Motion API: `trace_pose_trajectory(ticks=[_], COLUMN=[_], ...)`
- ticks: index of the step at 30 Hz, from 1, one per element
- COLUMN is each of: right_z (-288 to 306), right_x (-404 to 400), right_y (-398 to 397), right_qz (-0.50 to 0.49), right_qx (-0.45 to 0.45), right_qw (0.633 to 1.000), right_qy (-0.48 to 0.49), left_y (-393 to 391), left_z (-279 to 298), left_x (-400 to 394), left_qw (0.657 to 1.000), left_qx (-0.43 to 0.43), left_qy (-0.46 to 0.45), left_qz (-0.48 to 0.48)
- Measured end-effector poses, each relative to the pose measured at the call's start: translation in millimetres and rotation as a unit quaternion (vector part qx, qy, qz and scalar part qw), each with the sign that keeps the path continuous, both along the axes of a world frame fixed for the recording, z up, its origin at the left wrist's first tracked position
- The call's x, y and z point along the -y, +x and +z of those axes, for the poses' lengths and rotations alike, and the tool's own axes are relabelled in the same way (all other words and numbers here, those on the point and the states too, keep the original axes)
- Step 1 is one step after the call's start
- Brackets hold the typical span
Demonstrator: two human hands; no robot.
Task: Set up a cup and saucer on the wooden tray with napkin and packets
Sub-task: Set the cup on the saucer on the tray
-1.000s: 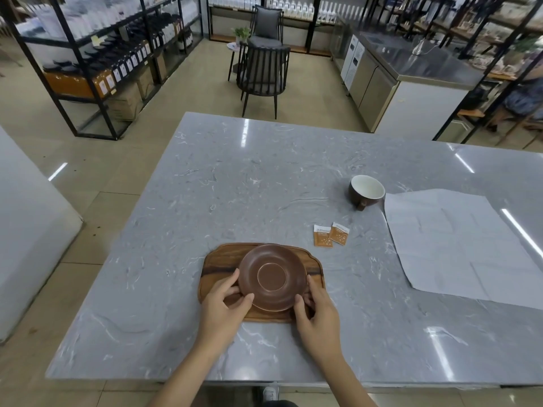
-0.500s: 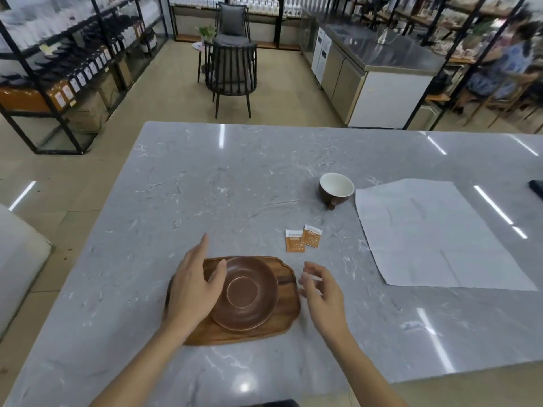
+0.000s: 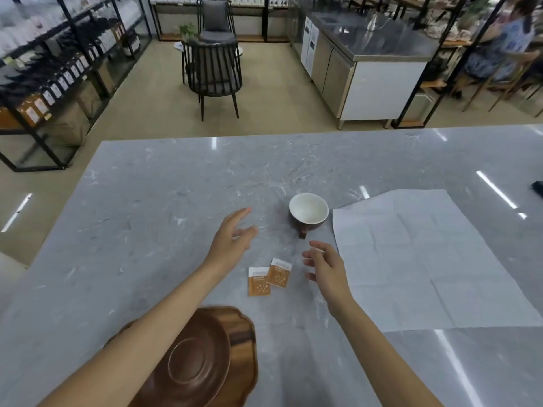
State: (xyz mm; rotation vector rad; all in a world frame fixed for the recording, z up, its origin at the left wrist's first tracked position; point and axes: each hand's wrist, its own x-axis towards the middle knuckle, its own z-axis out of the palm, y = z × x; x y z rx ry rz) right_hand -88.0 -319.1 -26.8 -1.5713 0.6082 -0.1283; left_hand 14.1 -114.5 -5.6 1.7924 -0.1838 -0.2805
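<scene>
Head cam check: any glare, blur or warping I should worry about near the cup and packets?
Head view: ceiling-light streaks glare on the marble table, none over the cup or packets; left hand fingertips slightly motion-blurred; wide-angle bending at the shelves and edges; the centre is sharp.

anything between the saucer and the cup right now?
Head view: two orange packets lie on the marble between saucer and cup; otherwise bare.
</scene>
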Motion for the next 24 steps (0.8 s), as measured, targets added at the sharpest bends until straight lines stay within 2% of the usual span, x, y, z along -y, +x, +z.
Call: trace_pose_trajectory(ticks=[4, 8, 12, 14, 18, 21, 24], right_z=[1.6, -1.4, -4.8, -6.8, -12.9, -16.1, -18.6], right_x=[21.5, 30.3, 36.0, 37.5, 40.6, 44.6, 47.6], right_y=[31.3, 55.7, 69.9, 74.7, 81.0, 85.3, 87.9], right_qz=[-0.016, 0.029, 0.060, 0.064, 0.078, 0.080, 0.084], right_qx=[-0.061, -0.111, -0.119, -0.125, -0.129, -0.125, -0.111], right_qw=[0.987, 0.955, 0.918, 0.908, 0.910, 0.915, 0.923], right_qy=[0.146, 0.272, 0.374, 0.394, 0.386, 0.376, 0.358], left_y=[33.5, 61.8, 80.2, 84.3, 88.5, 89.3, 88.4], left_z=[-0.1, -11.8, -24.7, -26.5, -33.5, -41.6, -47.6], left_x=[51.9, 88.9, 100.9, 101.1, 98.1, 101.0, 106.7], left_qw=[0.999, 0.997, 0.992, 0.983, 0.970, 0.953, 0.957], left_qx=[-0.008, -0.038, -0.104, -0.152, -0.185, -0.231, -0.217], left_qy=[0.024, 0.031, -0.020, -0.045, -0.079, -0.158, -0.167], left_qz=[-0.042, -0.061, -0.073, -0.096, -0.134, -0.117, -0.090])
